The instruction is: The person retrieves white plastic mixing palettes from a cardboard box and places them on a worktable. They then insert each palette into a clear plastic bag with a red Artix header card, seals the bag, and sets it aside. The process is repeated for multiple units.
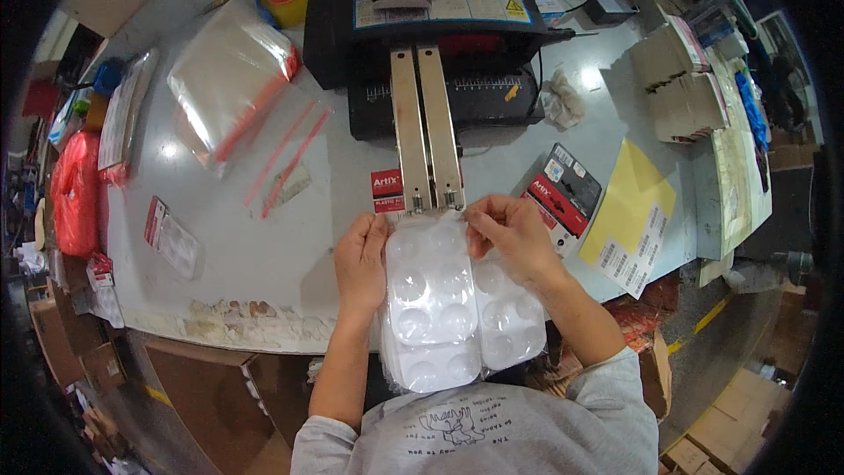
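Note:
White plastic paint palettes (432, 290) with round wells, in clear bags, hang over the table's front edge in front of me. My left hand (360, 259) is closed at their upper left edge, with the thumb along the side. My right hand (512, 237) pinches the clear bag at the upper right corner. More bagged palettes (510, 321) show beneath, lower right. Just beyond my fingers end two metal rails (428, 127) of a black machine (422, 18) with a lit red display. A red header card (387, 191) lies left of the rails.
Clear bags (229, 79) with red edges lie in a stack at the left, near loose red strips (294, 158). A packaged palette (173, 237) lies on the left. Black-and-red cards (563, 189) and yellow and white label sheets (631, 202) lie right. Card stacks (681, 79) stand far right.

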### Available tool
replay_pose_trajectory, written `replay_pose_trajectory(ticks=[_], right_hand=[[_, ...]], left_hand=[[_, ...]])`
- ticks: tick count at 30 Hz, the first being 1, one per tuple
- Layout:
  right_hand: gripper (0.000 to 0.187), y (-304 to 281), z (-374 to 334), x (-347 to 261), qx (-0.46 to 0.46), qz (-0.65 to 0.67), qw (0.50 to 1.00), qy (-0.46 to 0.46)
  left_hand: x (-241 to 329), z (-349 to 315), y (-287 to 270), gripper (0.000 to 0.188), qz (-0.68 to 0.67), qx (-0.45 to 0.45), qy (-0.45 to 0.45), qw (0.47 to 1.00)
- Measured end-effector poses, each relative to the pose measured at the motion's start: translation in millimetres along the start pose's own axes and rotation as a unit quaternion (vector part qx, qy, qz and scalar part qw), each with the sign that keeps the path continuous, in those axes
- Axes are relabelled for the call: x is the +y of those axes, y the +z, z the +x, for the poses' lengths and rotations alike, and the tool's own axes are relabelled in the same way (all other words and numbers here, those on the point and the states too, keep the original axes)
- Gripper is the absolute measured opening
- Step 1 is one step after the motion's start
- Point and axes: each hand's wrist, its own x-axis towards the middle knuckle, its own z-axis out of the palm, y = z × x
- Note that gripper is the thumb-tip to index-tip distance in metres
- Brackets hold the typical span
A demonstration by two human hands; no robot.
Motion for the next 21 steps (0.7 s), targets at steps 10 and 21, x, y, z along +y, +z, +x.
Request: replay_pose_trajectory(ticks=[10,21], right_hand=[[0.018,-3,3,7,0.025,-0.021,0.999,-0.023],[0.043,-51,-4,-17,0.322,-0.448,0.764,-0.335]], left_hand=[[-2,0,8,0.032,-0.001,0.022,0.025,0.999],[8,4,-58,0.022,0.155,0.081,0.035,0.984]])
